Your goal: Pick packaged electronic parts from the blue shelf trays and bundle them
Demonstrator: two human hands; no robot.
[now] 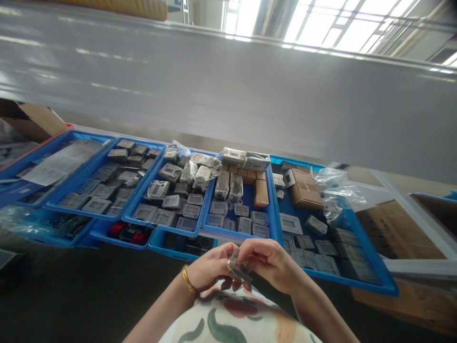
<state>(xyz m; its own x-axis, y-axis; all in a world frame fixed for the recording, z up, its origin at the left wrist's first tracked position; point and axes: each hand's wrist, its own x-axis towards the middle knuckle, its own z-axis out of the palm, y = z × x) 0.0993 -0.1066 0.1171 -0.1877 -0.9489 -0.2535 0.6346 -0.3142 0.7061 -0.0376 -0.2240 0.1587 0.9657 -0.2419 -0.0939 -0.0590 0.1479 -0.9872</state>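
Both hands meet on a small grey piece (243,274), held just in front of the patterned garment (232,321), on the near side of the blue trays (203,215). The left hand (214,267) pinches it between thumb and fingers; the right hand (273,264) curls over its edge, exact grip unclear. Close two-handed handling appears in hand; the next move calls for a steady left pinch.
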